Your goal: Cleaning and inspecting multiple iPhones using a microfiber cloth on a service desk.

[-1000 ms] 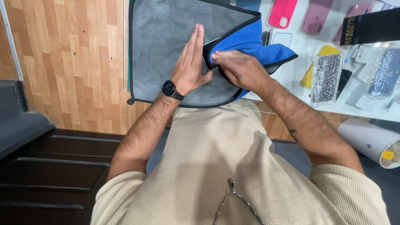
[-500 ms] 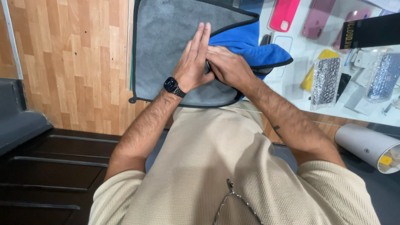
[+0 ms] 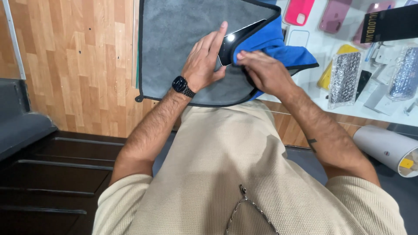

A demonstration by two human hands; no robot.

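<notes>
Centrally, upper half of frame: noted left hand [image 3: 203, 65] laid flat, fingers extended and close together, index fingertip reaching the upper edge of a dark glossy phone [image 3: 233, 43]. Observed phone lying tilted on a grey cloth mat [image 3: 174, 30] spread over the wooden counter [image 3: 78, 56], its right part wrapped under a blue cloth [image 3: 270, 45]. Recorded right hand [image 3: 261, 72] just right of the left, fingers curled and pressing the blue cloth against the phone's edge; whether pinching or merely pressing could not be told. Noted a bright reflection on the exposed screen. Found a black wristwatch [image 3: 183, 86] on the left wrist. Logged, upper right of frame, a white glass surface bearing a pink phone case [image 3: 299, 11], a mauve phone case [image 3: 334, 17], a yellow item partly under a silver bubble pouch [image 3: 344, 77], and a black box [image 3: 392, 24]. Seen at right edge, lower down, a white cylinder [image 3: 385, 148]. Marked beige knit shirt [image 3: 244, 174] filling lower centre.
</notes>
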